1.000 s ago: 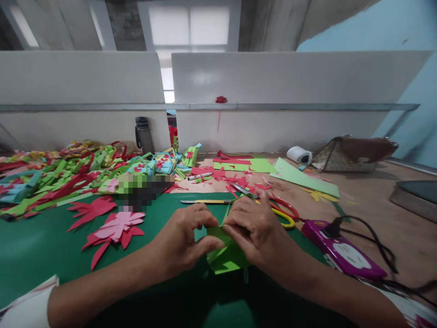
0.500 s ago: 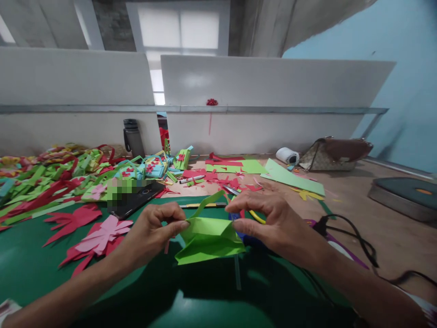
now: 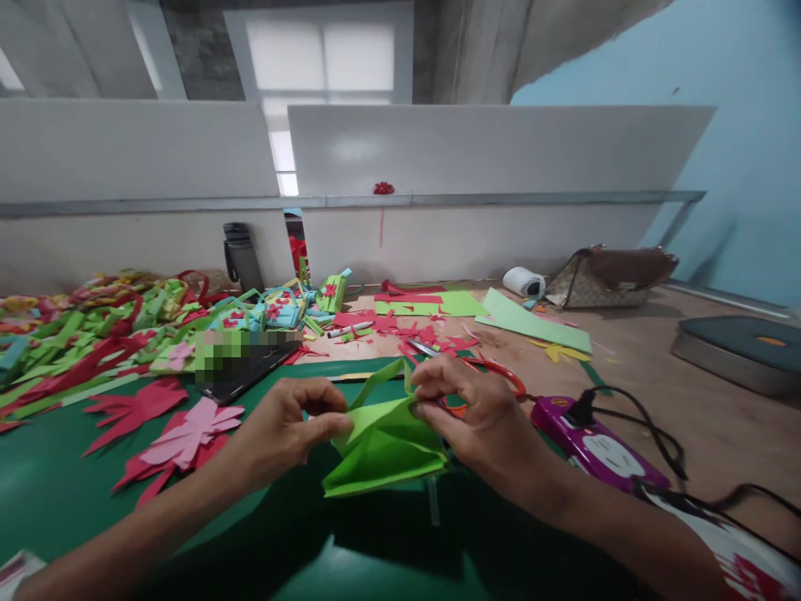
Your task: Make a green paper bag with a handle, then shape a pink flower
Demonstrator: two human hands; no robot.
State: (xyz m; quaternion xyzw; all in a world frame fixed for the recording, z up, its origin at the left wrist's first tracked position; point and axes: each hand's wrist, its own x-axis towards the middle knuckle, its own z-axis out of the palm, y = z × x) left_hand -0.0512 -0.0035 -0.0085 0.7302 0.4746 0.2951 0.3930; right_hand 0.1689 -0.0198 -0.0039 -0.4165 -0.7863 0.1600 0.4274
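A green folded paper piece with a strip loop is at near centre, seemingly held above the green mat. The left hand pinches its upper left edge between thumb and forefinger; the right hand pinches the upper right corner, beside the loop. Pulling the two pinches apart could crease or tear the thin walls, and a hard tug could loosen the loop. To the right, scissors lie partly behind the right hand, so their blades and handles show only in parts. A clear rod below is hard to identify; blurred blocks cover part of the far-left phone.
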